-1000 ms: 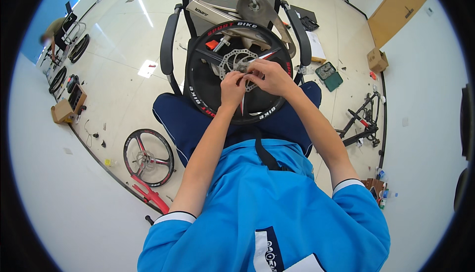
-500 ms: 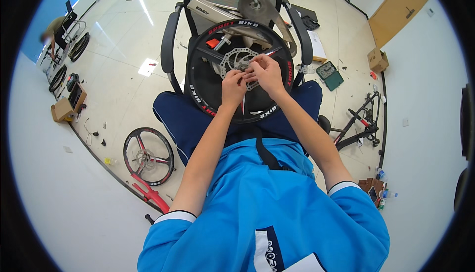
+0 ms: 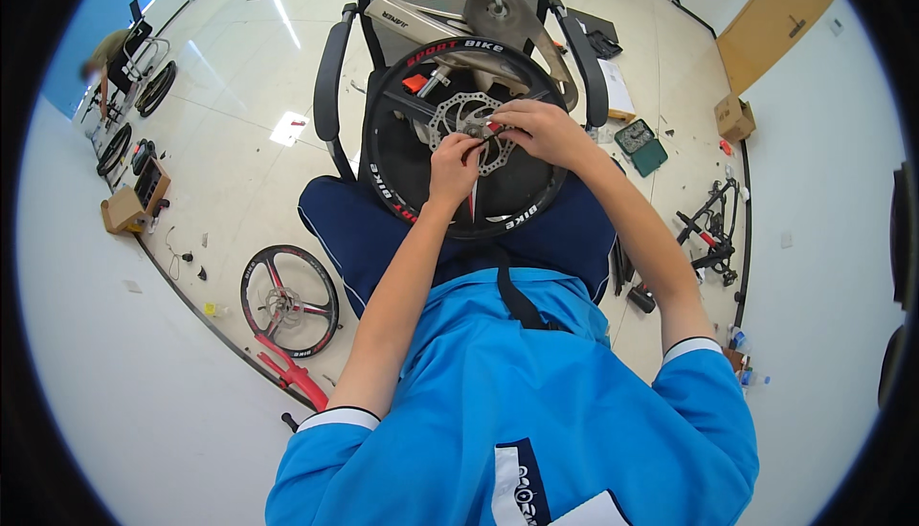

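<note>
Drawn rightward over the brake disc [image 3: 450,111], my right hand [image 3: 543,131] pinches a thin dark piece [image 3: 492,137]; my left hand [image 3: 452,172] pinches it too.

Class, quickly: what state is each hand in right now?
Left hand: closed, pinching a thin dark piece.
Right hand: curled at that piece; whether holding it cannot be told.

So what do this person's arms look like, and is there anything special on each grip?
Short bright blue sleeves end in white bands with a thin dark edge. Below them, both forearms are bare. The left grip and right grip are ordinary human hands, with no gloves, cables or wristbands visible.
</note>
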